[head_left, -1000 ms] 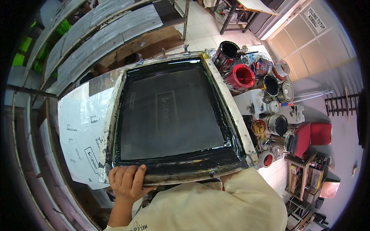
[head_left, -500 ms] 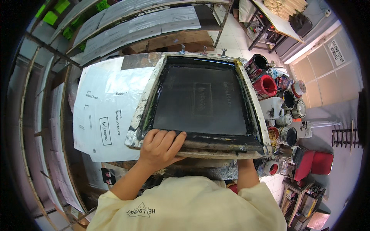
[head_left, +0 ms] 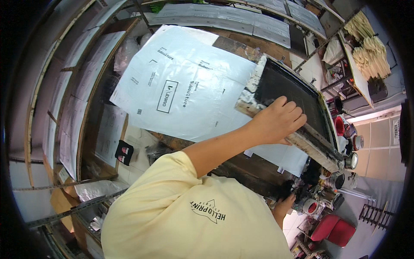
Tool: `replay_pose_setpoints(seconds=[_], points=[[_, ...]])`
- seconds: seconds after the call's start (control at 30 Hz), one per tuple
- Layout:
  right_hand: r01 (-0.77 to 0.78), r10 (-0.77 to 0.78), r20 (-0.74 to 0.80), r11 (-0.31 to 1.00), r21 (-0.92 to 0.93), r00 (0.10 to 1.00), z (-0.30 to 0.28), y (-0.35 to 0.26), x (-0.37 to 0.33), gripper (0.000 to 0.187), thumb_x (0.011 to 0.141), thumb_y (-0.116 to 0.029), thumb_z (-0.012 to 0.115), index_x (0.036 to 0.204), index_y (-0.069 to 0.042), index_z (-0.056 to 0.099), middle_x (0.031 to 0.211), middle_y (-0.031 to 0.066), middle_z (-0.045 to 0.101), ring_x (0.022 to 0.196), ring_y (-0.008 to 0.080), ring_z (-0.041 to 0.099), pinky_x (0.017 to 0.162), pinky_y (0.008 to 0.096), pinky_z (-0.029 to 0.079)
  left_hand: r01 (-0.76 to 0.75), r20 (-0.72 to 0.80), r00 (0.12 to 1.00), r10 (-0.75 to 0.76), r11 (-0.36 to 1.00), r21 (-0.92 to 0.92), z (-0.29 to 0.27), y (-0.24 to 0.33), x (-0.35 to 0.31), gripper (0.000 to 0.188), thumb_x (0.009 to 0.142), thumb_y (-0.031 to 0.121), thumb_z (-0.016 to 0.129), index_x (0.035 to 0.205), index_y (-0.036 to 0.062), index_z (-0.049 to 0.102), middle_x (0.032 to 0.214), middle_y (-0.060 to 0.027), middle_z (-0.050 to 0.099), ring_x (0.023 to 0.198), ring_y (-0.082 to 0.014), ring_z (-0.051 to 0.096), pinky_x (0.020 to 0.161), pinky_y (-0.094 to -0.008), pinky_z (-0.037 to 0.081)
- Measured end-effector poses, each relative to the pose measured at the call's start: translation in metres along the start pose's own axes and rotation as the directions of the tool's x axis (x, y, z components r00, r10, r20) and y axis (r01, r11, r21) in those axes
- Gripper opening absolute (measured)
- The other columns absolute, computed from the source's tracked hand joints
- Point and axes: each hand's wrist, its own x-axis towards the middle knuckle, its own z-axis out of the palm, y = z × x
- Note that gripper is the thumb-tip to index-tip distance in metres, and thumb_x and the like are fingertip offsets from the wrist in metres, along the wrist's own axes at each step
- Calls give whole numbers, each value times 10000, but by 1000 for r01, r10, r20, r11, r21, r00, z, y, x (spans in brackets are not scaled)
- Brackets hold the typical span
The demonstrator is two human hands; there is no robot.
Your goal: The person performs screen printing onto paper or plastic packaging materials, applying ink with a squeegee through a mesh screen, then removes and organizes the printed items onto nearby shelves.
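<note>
Screen frame [head_left: 297, 112] sits tilted over the printed white plastic sheet [head_left: 185, 82] on the workbench, left hand [head_left: 278, 121] clamped on its near rail, right hand [head_left: 285, 203] low by the ink cans [head_left: 345, 142], grip unclear, so I'd lift evenly and avoid smearing.

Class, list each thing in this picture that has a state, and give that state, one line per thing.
Screen frame: tilted, near edge gripped.
Left hand: closed on the screen frame's edge.
Right hand: low by the ink-stained bench edge, grip unclear.
White plastic sheet: lying flat, printed side up.
Paint cans: open.
</note>
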Motion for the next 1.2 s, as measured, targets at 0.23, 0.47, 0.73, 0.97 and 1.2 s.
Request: replay_pose_setpoints(seconds=[0.23, 0.47, 0.73, 0.97, 1.2], points=[[-66, 234, 507, 943, -327, 829, -97, -121, 46, 706, 882, -391, 724, 1446, -11, 534, 1293, 313, 619, 1215, 490, 587, 1008, 537, 489, -13, -28, 1000, 14, 998, 58, -5, -10, -4, 701, 586, 598, 857, 1034, 129, 592, 910, -8, 533, 915, -192, 532, 811, -364, 377], [379, -304, -379, 914, 141, 874, -232, -234, 122, 403, 972, -72, 605, 1369, -1, 593, 1329, 221, 636, 1223, 370, 612, 1045, 441, 470, -25, -38, 999, 28, 997, 73, -9, -5, 2, 1076, 617, 652, 854, 1460, 78, 510, 950, -3, 578, 943, -184, 540, 816, -357, 366], [547, -610, -324, 792, -271, 723, -210, -287, 250, 433, 1022, -319, 518, 1334, -37, 620, 1172, 196, 663, 1144, 394, 592, 946, 504, 455, -8, 6, 1000, 8, 1000, -7, 5, -5, 23, 1410, 605, 667, 858, 1664, 181, 64, 1048, -68, 651, 1050, -281, 606, 893, -427, 424], [594, -623, -430, 774, -218, 654, -227, -342, 273, 357, 956, -430, 615, 975, -84, 699, 995, 157, 704, 967, 365, 655, 837, 501, 467, -215, -435, 890, 137, 967, -135, -40, -37, 15, 939, 722, 581, 829, 1496, 147, 519, 1311, -165, 598, 1190, -367, 577, 1015, -473, 465], [534, -584, -466, 808, -249, 665, -236, -334, 268, 386, 914, -448, 656, 993, -74, 713, 857, 114, 697, 924, 316, 669, 850, 482, 457, 596, 166, 682, -712, 410, -691, 15, -35, -177, 493, 874, 264, 838, 1275, 27, 677, 963, -83, 727, 742, -215, 669, 720, -343, 526]])
